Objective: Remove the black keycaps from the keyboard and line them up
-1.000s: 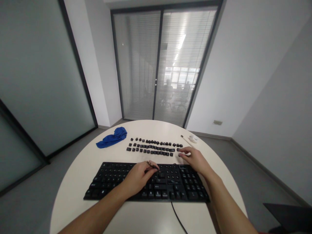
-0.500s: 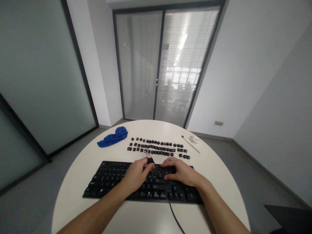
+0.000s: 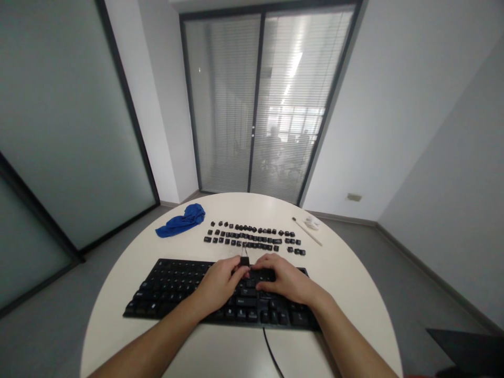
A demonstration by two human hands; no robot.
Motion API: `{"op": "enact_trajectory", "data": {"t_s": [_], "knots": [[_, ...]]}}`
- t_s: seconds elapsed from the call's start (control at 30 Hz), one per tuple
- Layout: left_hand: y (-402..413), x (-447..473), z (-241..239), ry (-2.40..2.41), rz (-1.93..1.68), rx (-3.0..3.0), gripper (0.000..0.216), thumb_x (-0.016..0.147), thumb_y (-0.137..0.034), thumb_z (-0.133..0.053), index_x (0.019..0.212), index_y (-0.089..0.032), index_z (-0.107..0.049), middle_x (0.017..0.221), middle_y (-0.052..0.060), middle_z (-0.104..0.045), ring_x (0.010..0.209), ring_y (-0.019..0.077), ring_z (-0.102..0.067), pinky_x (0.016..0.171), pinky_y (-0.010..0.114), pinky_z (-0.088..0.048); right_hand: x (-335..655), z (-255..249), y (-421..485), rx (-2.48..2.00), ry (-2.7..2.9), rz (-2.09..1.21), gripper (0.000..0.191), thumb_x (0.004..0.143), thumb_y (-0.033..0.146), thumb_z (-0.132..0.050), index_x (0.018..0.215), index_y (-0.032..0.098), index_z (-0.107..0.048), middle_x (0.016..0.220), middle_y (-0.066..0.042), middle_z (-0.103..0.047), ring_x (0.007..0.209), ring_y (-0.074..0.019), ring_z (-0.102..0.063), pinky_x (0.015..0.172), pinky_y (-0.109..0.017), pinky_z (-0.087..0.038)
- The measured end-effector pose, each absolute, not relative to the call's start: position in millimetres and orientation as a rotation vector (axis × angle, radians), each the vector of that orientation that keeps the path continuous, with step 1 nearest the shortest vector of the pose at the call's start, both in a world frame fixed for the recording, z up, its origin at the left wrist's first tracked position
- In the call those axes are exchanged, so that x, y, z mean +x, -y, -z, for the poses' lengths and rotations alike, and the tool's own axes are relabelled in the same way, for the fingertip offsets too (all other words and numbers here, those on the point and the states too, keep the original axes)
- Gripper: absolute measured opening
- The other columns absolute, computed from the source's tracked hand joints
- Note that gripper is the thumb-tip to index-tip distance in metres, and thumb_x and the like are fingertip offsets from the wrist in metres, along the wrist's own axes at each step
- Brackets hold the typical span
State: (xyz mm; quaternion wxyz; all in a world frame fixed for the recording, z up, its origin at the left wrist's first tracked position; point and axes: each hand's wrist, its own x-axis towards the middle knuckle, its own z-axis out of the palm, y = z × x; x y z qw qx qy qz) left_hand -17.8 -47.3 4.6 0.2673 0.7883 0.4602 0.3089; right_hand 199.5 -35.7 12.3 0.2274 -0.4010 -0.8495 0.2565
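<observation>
A black keyboard [image 3: 177, 286] lies across the near part of the table. My left hand [image 3: 219, 283] is closed around the black handle of a wire keycap puller [image 3: 244, 260], above the upper-middle keys. The puller's thin wire prongs point away from me, towards the loose keycaps. My right hand [image 3: 289, 281] rests on the right part of the keyboard, thumb and fingers apart, holding nothing. Several loose black keycaps [image 3: 255, 238] are laid out in three rows beyond the keyboard. My hands cover some of the keys.
On the round cream table [image 3: 205, 354], a blue cloth [image 3: 181, 220] lies crumpled at the far left. A thin brush [image 3: 307, 231] and a small white item [image 3: 313, 223] are at the far right. The keyboard's cable [image 3: 271, 350] runs off towards me.
The keyboard has slid a little to the left, with my right hand moving along on it. In my left hand the keycap puller has turned, its prongs now pointing more straight ahead.
</observation>
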Motion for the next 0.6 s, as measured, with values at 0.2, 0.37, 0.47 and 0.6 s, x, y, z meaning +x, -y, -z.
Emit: {"op": "enact_trajectory", "data": {"t_s": [0.2,0.37,0.47,0.6], "knots": [[47.8,-16.1,-4.7,-1.264,-0.827,2.134,0.026,0.095,-0.032,-0.045,0.077,-0.019,-0.059,0.077,0.003,-0.068,0.073,0.0200,-0.062,0.068,0.027,-0.043,199.6,-10.6,34.3,-1.087,2.357,-0.691,0.036,0.075,0.031,-0.077,0.110,0.025,-0.069,0.107,-0.004,-0.066,0.102,-0.0225,-0.057,0.095,-0.035,-0.043],[47.2,-15.7,-6.7,-1.242,-0.829,2.125,0.026,0.095,-0.032,-0.045,0.077,-0.019,-0.059,0.077,0.003,-0.068,0.073,0.0196,-0.062,0.070,0.027,-0.043,200.0,-9.4,34.1,-1.087,2.360,-0.687,0.036,0.075,0.034,-0.077,0.110,0.026,-0.069,0.107,-0.004,-0.066,0.102,-0.0225,-0.057,0.094,-0.036,-0.043],[45.4,-15.6,-6.9,-1.193,-0.846,2.081,0.027,0.095,-0.031,-0.044,0.077,-0.019,-0.060,0.077,0.002,-0.069,0.074,0.0191,-0.063,0.071,0.027,-0.044,200.1,-9.4,33.8,-1.093,2.360,-0.690,0.036,0.076,0.034,-0.076,0.110,0.025,-0.069,0.107,-0.004,-0.066,0.102,-0.0225,-0.057,0.094,-0.035,-0.043],[46.5,-14.0,-5.0,-1.180,-0.794,2.074,0.028,0.094,-0.031,-0.044,0.077,-0.019,-0.062,0.079,0.002,-0.070,0.077,0.0194,-0.063,0.072,0.027,-0.044,199.8,-10.0,33.8,-1.079,2.352,-0.700,0.037,0.074,0.033,-0.078,0.109,0.024,-0.069,0.106,-0.004,-0.066,0.102,-0.0221,-0.057,0.095,-0.035,-0.042]]}}
